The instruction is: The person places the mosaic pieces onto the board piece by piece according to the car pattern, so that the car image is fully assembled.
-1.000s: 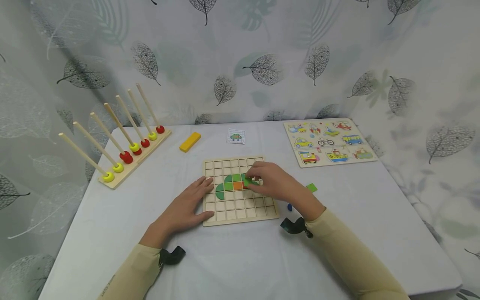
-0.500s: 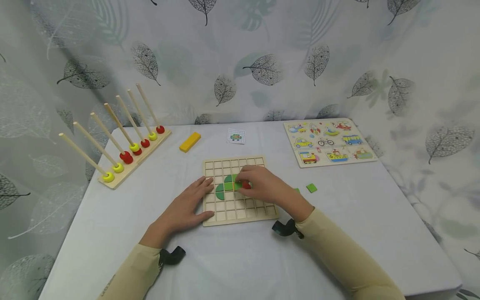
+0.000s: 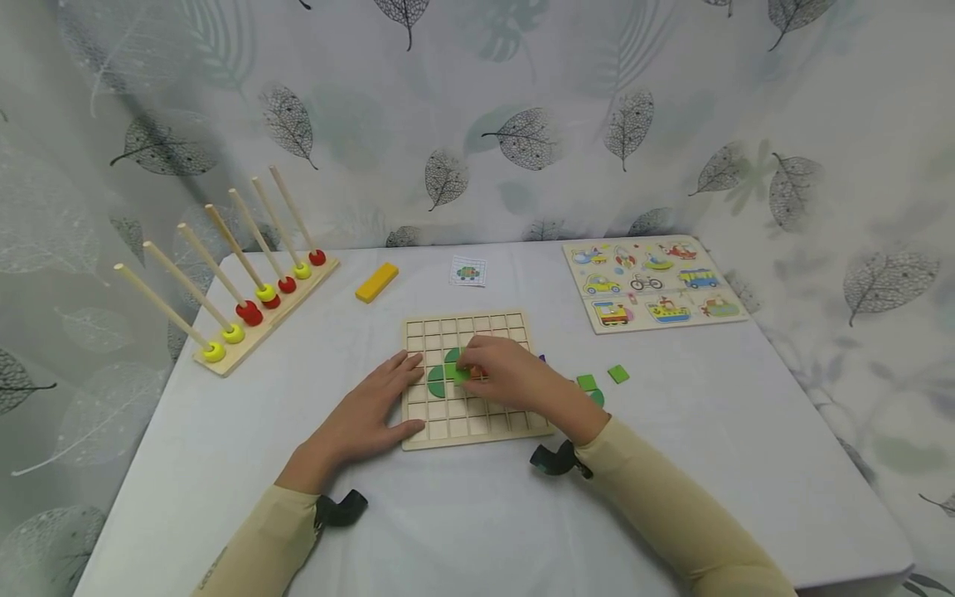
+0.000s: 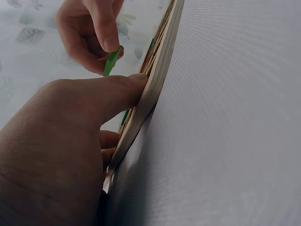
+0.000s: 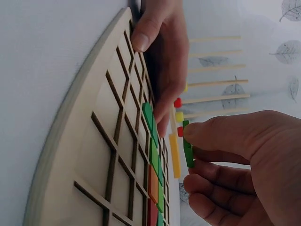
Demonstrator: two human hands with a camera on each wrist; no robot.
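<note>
Peg stand (image 3: pixel 264 325) w/ red & yellow beads (image 3: pixel 249 313), far L. Yellow block (image 3: pixel 376 283) just R of its far end. Vehicle puzzle bd (image 3: pixel 655 286) far R. Leaf-print cloth (image 3: pixel 373 108) behind tbl (image 3: pixel 448 522).

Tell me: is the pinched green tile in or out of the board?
Out: the right hand holds the green tile; both wrist views show it apart from the board.

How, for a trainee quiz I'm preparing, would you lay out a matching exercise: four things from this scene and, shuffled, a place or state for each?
Things:
1. Left hand
2. Right hand
3. Yellow block
4. Vehicle puzzle board

Places or states:
A. Lies between the bead rack and picture card
B. Pinches a green tile
C. Lies flat, right of the picture card
D. Touches the grid board's left edge

Pairs: 1-D, 2-B, 3-A, 4-C
</note>
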